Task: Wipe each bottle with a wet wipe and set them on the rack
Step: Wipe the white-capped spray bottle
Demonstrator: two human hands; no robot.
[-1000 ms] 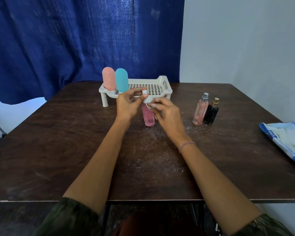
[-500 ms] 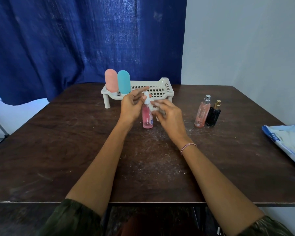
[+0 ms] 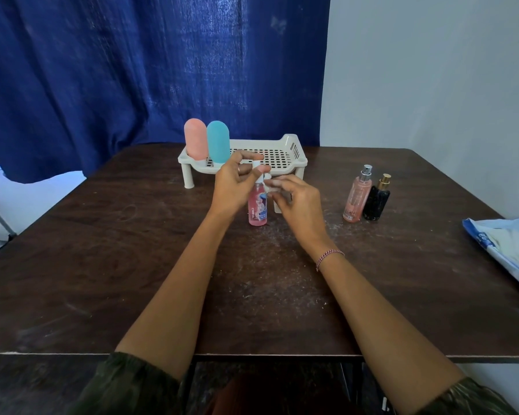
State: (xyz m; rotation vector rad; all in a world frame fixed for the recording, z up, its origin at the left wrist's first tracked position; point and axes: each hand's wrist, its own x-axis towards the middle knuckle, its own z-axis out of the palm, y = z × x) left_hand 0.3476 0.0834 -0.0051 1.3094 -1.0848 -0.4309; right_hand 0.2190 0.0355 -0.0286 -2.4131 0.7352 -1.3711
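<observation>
Pink spray bottle (image 3: 257, 209) stands upright on the surface (image 3: 132, 265), just in front of the rack (image 3: 297, 160). Left hand (image 3: 232, 185): fingers pinched on the bottle's cap. Right hand (image 3: 298, 202): fingers curled around the wet wipe (image 3: 271, 183), held at the bottle's neck.

Likely hazards: a sideways rub may topple the narrow bottle, and pressure on the cap may fire the sprayer.

Count: five bottles. The pink capsule bottle (image 3: 195, 142) and teal capsule bottle (image 3: 218, 145) are racked, one is in hand, and the peach spray bottle (image 3: 357, 197) and black bottle (image 3: 377, 202) wait at right. There is also one rack, one wipe and one wipe packet (image 3: 504, 247).
</observation>
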